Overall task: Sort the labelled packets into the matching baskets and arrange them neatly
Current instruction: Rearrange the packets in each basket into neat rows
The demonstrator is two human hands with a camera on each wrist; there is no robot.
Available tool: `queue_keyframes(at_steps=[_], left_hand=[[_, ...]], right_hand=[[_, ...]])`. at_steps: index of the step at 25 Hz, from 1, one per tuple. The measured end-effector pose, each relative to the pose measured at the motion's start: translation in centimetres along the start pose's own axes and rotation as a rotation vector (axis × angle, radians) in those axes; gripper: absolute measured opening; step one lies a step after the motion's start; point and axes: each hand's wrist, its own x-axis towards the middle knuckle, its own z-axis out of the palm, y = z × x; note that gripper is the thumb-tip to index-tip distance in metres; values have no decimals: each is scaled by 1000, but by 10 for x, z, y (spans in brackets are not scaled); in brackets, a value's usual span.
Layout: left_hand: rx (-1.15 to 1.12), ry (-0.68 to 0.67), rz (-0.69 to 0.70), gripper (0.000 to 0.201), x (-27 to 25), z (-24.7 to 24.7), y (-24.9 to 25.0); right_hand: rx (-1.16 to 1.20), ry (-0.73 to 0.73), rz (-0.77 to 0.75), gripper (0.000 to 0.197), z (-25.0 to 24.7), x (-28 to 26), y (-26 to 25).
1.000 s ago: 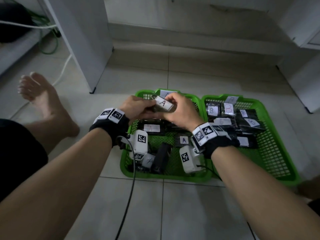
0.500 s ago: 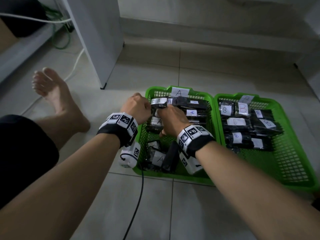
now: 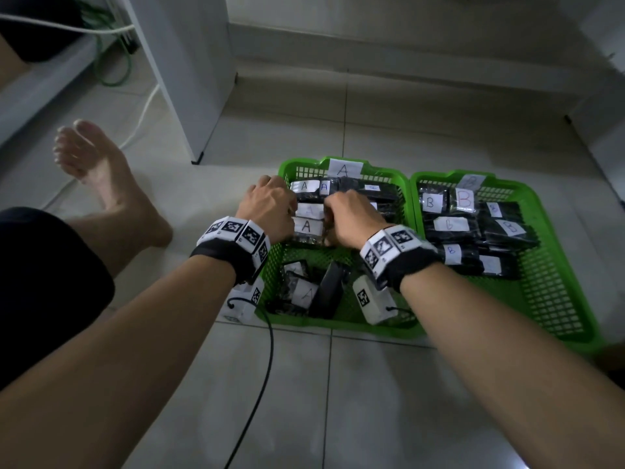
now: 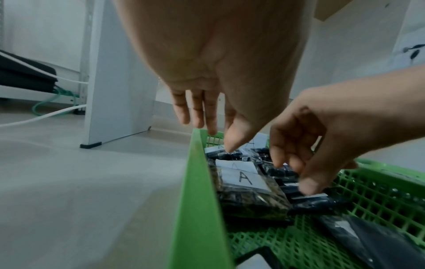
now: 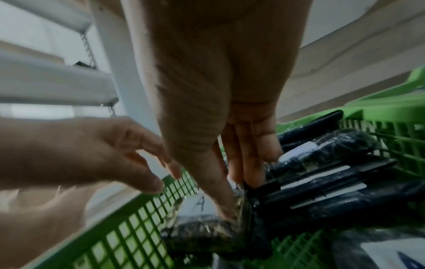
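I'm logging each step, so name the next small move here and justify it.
Probably lift both hands clear and reach for the loose A packets at the basket's near end: the left hand and right hand have fingers extended over the stacked row, gripping nothing.

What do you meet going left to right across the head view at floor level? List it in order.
Bare foot → left hand → basket marked A → basket marked B. The right hand reaches into the A basket and overlaps it, so it is left out.
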Motion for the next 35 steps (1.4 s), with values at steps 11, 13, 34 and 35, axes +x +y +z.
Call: queue_keyframes(at_steps=[11, 13, 34, 35], left_hand=[[-562, -684, -124, 28, -18, 10, 39], [-808, -704, -285, 24, -15, 5, 41], [-525, -9, -141, 29, 19, 7, -13], [-484, -59, -133, 29, 18, 9, -13]], right_hand=[[407, -452, 104, 20, -14, -46, 38], [645, -288, 128, 22, -25, -50, 55], [242, 325, -46, 8, 4, -4, 22], [228, 285, -39, 9, 8, 2, 19]])
